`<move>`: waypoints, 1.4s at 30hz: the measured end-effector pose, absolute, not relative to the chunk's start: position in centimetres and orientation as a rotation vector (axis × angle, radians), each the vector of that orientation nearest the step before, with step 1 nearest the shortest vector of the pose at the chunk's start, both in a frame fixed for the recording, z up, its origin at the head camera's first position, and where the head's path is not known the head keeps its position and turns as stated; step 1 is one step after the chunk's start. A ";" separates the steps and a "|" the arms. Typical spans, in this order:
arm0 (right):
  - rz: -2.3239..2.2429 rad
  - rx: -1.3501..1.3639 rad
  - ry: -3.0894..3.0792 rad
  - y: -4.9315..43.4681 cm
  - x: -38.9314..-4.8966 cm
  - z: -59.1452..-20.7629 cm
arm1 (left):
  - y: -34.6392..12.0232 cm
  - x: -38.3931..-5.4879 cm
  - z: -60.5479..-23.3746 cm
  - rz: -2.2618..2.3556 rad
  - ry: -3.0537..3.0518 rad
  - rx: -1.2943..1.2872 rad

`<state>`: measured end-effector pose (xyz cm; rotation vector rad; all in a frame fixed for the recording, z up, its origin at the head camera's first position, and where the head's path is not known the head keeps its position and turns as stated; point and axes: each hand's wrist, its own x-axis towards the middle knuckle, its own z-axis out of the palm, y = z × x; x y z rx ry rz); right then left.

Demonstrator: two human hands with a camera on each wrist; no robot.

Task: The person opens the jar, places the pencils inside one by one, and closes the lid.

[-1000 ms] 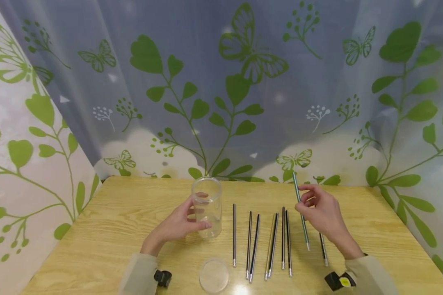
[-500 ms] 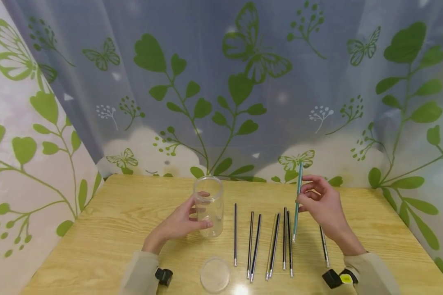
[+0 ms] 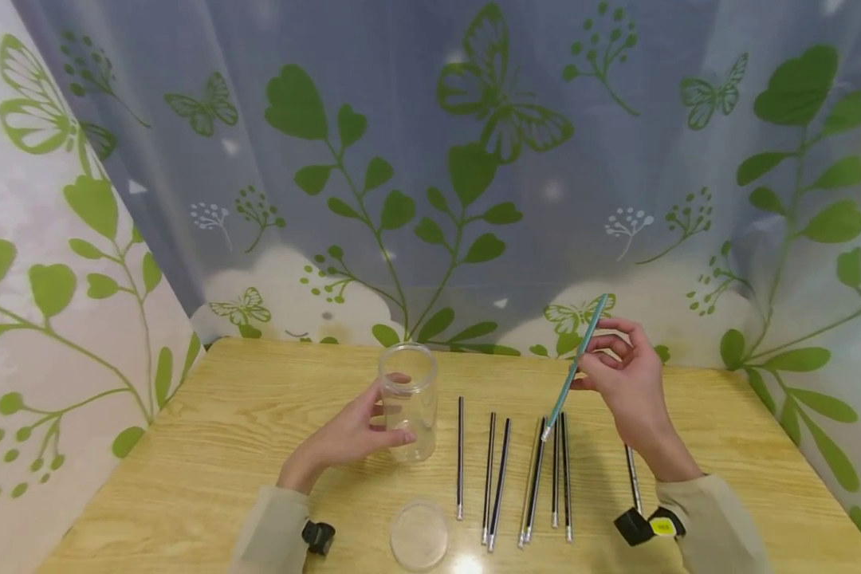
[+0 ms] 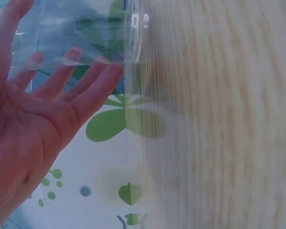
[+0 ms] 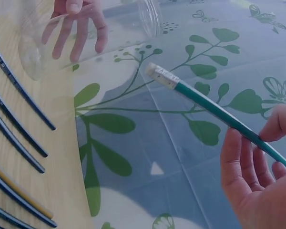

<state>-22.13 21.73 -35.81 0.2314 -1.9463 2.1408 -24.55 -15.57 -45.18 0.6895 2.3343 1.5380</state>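
My right hand (image 3: 630,387) pinches a green pencil (image 3: 561,399) between thumb and fingers, above the table. The pencil slants, its white eraser end pointing down and left in the head view. In the right wrist view, that pencil (image 5: 214,112) has a silvery band by the eraser (image 5: 151,69). At the left, my left hand (image 3: 344,438) holds a clear, lidless plastic jar (image 3: 418,414) upright, thumb in front and fingers behind it. The left wrist view shows the fingertips (image 4: 72,53) against the jar wall (image 4: 105,33).
Several dark striped pencils (image 3: 461,458) and a yellowish one lie on the wooden table (image 3: 258,414), right of the jar. One more dark pencil (image 3: 633,474) lies near my right wrist. A clear round lid (image 3: 419,536) rests in front. Behind hangs a patterned curtain (image 3: 402,159).
My right hand has raised the green pencil and tilted it, so its eraser end has swung left towards the jar. My left hand and the jar have stayed put.
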 end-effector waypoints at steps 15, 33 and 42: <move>2.165 0.208 -1.775 19.7 -23.5 -33.5 | -15.7 -24.8 -45.3 1.537 2.314 0.738; 2.205 0.258 -1.697 15.4 -24.8 -33.1 | -15.7 -24.8 -45.2 1.553 2.319 0.677; 2.210 0.323 -1.666 13.6 -25.3 -33.3 | -15.6 -25.0 -45.2 1.546 2.332 0.694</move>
